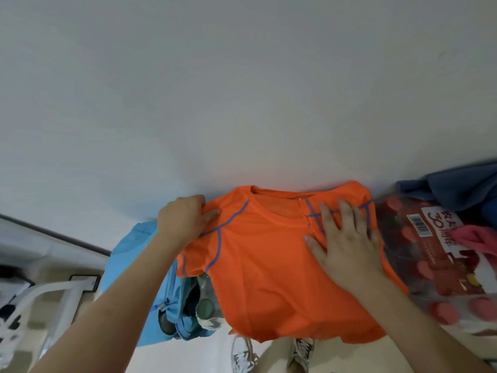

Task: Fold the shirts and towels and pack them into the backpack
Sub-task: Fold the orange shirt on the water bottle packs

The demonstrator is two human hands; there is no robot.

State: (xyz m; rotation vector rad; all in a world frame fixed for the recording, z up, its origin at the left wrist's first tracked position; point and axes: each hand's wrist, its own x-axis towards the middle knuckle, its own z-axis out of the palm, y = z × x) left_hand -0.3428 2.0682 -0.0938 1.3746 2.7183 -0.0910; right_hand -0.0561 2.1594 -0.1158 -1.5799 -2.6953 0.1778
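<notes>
Forearms are reaching in from both lower corners, meeting over an orange T-shirt [258, 278] that is lying face up with its collar [269, 191] against the white wall [242, 90]. What it is resting on is hidden beneath it, and its hem is drooping over an edge above a pair of sneakers [243, 355].

The left hand [188, 219] is pinching the shoulder seam, fingers curled round a bunch of fabric. The right hand [347, 243] is lying flat and spread, pressing down the far side, where a sleeve appears to be turned inward already, its blue seams crossing under the fingers.

The step in hand looks like folding the remaining side. To do it well, the flat hand should be anchoring the cloth while the other is carrying the shoulder and the loose sleeve [191, 262] across in one sweep, parallel to the side seam, so both edges are ending up straight and the panel narrow enough for the bag. Smoothing toward the hem before doubling it up should be keeping air and creases out.

The fabric is looking thin, slick and sporty: bright orange with blue stitching tracing the raglan seams and cuff. It is likely sliding easily.

Just left, partly under the shirt, a light blue backpack [139, 259] is gaping open at its zipper. To the right a shrink-wrapped pack of red-capped bottles [430, 265] is sitting, with a dark blue cloth [457, 189] and a pink cloth [476, 238] on it.
</notes>
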